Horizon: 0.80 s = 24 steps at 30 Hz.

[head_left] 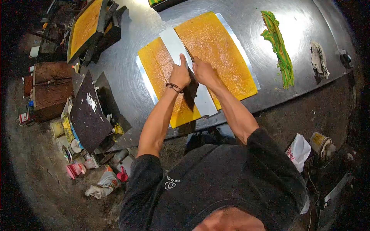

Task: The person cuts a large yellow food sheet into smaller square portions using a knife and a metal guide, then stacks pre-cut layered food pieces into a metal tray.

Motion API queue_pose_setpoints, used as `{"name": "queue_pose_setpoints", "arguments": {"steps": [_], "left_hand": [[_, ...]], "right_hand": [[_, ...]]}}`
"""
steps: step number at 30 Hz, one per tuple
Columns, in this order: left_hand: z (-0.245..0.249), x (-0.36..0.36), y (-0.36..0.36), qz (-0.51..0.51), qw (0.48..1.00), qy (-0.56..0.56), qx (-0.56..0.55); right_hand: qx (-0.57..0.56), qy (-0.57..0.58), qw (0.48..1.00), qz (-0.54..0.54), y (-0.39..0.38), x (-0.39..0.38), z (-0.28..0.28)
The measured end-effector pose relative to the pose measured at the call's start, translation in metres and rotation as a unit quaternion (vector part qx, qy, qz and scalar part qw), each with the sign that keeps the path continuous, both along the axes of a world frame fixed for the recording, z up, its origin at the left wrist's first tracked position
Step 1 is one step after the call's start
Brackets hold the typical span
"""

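Note:
A golden-yellow sheet cake (216,46) with a glossy browned top lies on a pale sheet (246,63) on the metal table. Across it runs a long flat white straightedge (173,42). My left hand (180,75), with a dark bracelet at the wrist, presses on the straightedge, its thumb pointing forward and its other fingers curled. Just to the right, my right hand (206,72) is closed at the straightedge's edge around what looks like a thin knife, mostly hidden by the fingers. A dark line shows in the cake by that edge.
Green-and-yellow scraps (279,48) and a crumpled cloth (319,59) lie on the metal table (123,57) at right. Another yellow slab in a tray (84,29) stands at upper left. Brown blocks (52,90), a dark board (90,111) and a white bag (298,152) surround the table.

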<state>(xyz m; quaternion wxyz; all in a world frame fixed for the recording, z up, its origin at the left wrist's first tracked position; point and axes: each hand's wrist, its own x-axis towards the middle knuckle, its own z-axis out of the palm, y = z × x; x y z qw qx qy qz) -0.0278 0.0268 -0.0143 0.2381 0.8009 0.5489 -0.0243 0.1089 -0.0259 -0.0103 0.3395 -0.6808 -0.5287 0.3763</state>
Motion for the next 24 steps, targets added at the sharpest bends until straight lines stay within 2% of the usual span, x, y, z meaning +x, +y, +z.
{"name": "queue_pose_setpoints", "arguments": {"steps": [1, 4, 5, 6, 8, 10, 13, 14, 16, 18, 21, 24], "left_hand": [[0.000, 0.000, 0.000, 0.002, 1.000, 0.012, -0.002], [0.002, -0.001, -0.002, -0.010, 1.000, 0.006, 0.022], [0.002, 0.001, 0.001, 0.005, 1.000, 0.027, -0.001], [0.001, 0.003, 0.003, 0.002, 1.000, 0.029, -0.006], [0.000, 0.002, 0.003, 0.017, 0.999, 0.022, -0.032], [0.005, 0.001, 0.000, -0.002, 0.999, 0.026, -0.018], [0.013, 0.002, 0.000, -0.006, 0.999, 0.026, -0.030], [0.013, 0.002, -0.002, -0.006, 0.999, 0.025, -0.034], [0.013, 0.004, 0.000, 0.010, 0.999, 0.012, -0.046], [0.016, 0.002, 0.000, 0.009, 0.998, 0.020, -0.054], [0.020, 0.003, -0.002, -0.017, 0.999, 0.036, -0.027], [0.019, 0.004, -0.002, -0.018, 0.999, 0.036, -0.027]], "right_hand": [[0.043, 0.002, 0.999, 0.013, -0.003, 0.000, -0.006], [0.072, 0.015, 0.997, -0.020, -0.034, -0.002, -0.008], [0.096, 0.010, 0.995, -0.019, -0.031, -0.003, -0.009], [0.091, 0.012, 0.996, -0.022, -0.026, -0.003, -0.007], [-0.012, -0.011, 1.000, 0.014, -0.019, 0.000, -0.001], [-0.009, 0.013, 1.000, 0.007, -0.045, 0.000, 0.006], [0.096, 0.006, 0.994, -0.045, -0.072, -0.004, -0.014], [0.092, 0.005, 0.995, -0.045, -0.070, -0.001, -0.023], [-0.015, -0.007, 1.000, 0.005, -0.056, 0.005, 0.002], [-0.008, 0.017, 1.000, 0.001, -0.072, 0.003, 0.011], [0.025, -0.006, 0.999, -0.033, -0.092, 0.003, 0.019], [-0.072, -0.021, 0.997, 0.010, -0.088, 0.005, 0.015]]}}
